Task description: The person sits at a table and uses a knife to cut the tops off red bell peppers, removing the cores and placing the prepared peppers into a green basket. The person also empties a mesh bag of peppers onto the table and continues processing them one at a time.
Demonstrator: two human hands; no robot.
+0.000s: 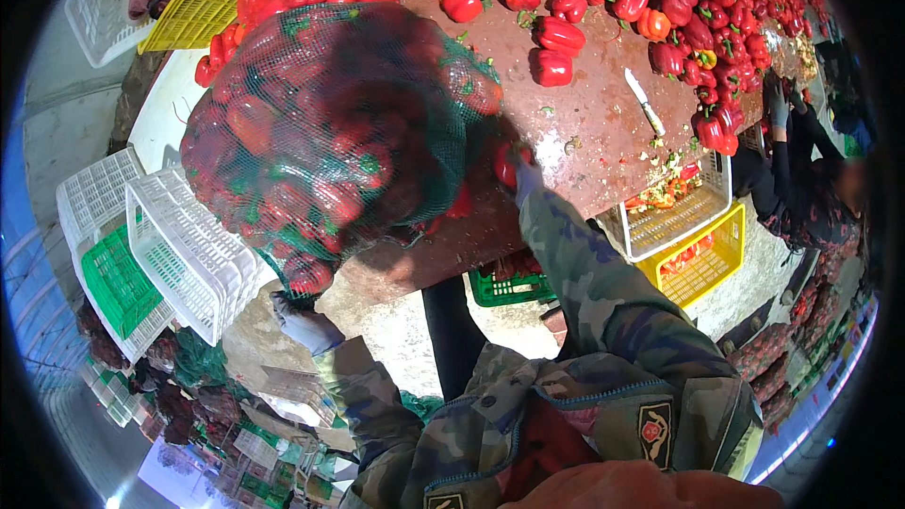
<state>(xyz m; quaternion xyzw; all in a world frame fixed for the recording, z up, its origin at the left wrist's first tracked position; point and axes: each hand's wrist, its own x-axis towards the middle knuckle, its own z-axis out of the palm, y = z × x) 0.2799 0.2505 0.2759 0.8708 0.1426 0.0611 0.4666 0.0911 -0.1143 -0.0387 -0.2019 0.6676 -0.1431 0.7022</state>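
Note:
A large green mesh bag (311,134) full of red bell peppers lies across the left part of the reddish-brown tabletop (495,49). My left hand (311,324), in a light glove, grips the bag's lower corner just past the table's near edge. On the other side of the bag, my gloved right hand (527,175) reaches over the table. A red bell pepper (505,165) is at its fingers, partly in shadow. Whether those fingers close on the pepper or only touch it is hard to see.
Loose red bell peppers (558,35) are heaped along the table's far side. A white-handled knife (645,102) lies near pepper scraps. White crates (194,247) stand at left; a white crate (679,219) and a yellow crate (700,265) at right. Another person (799,177) works at far right.

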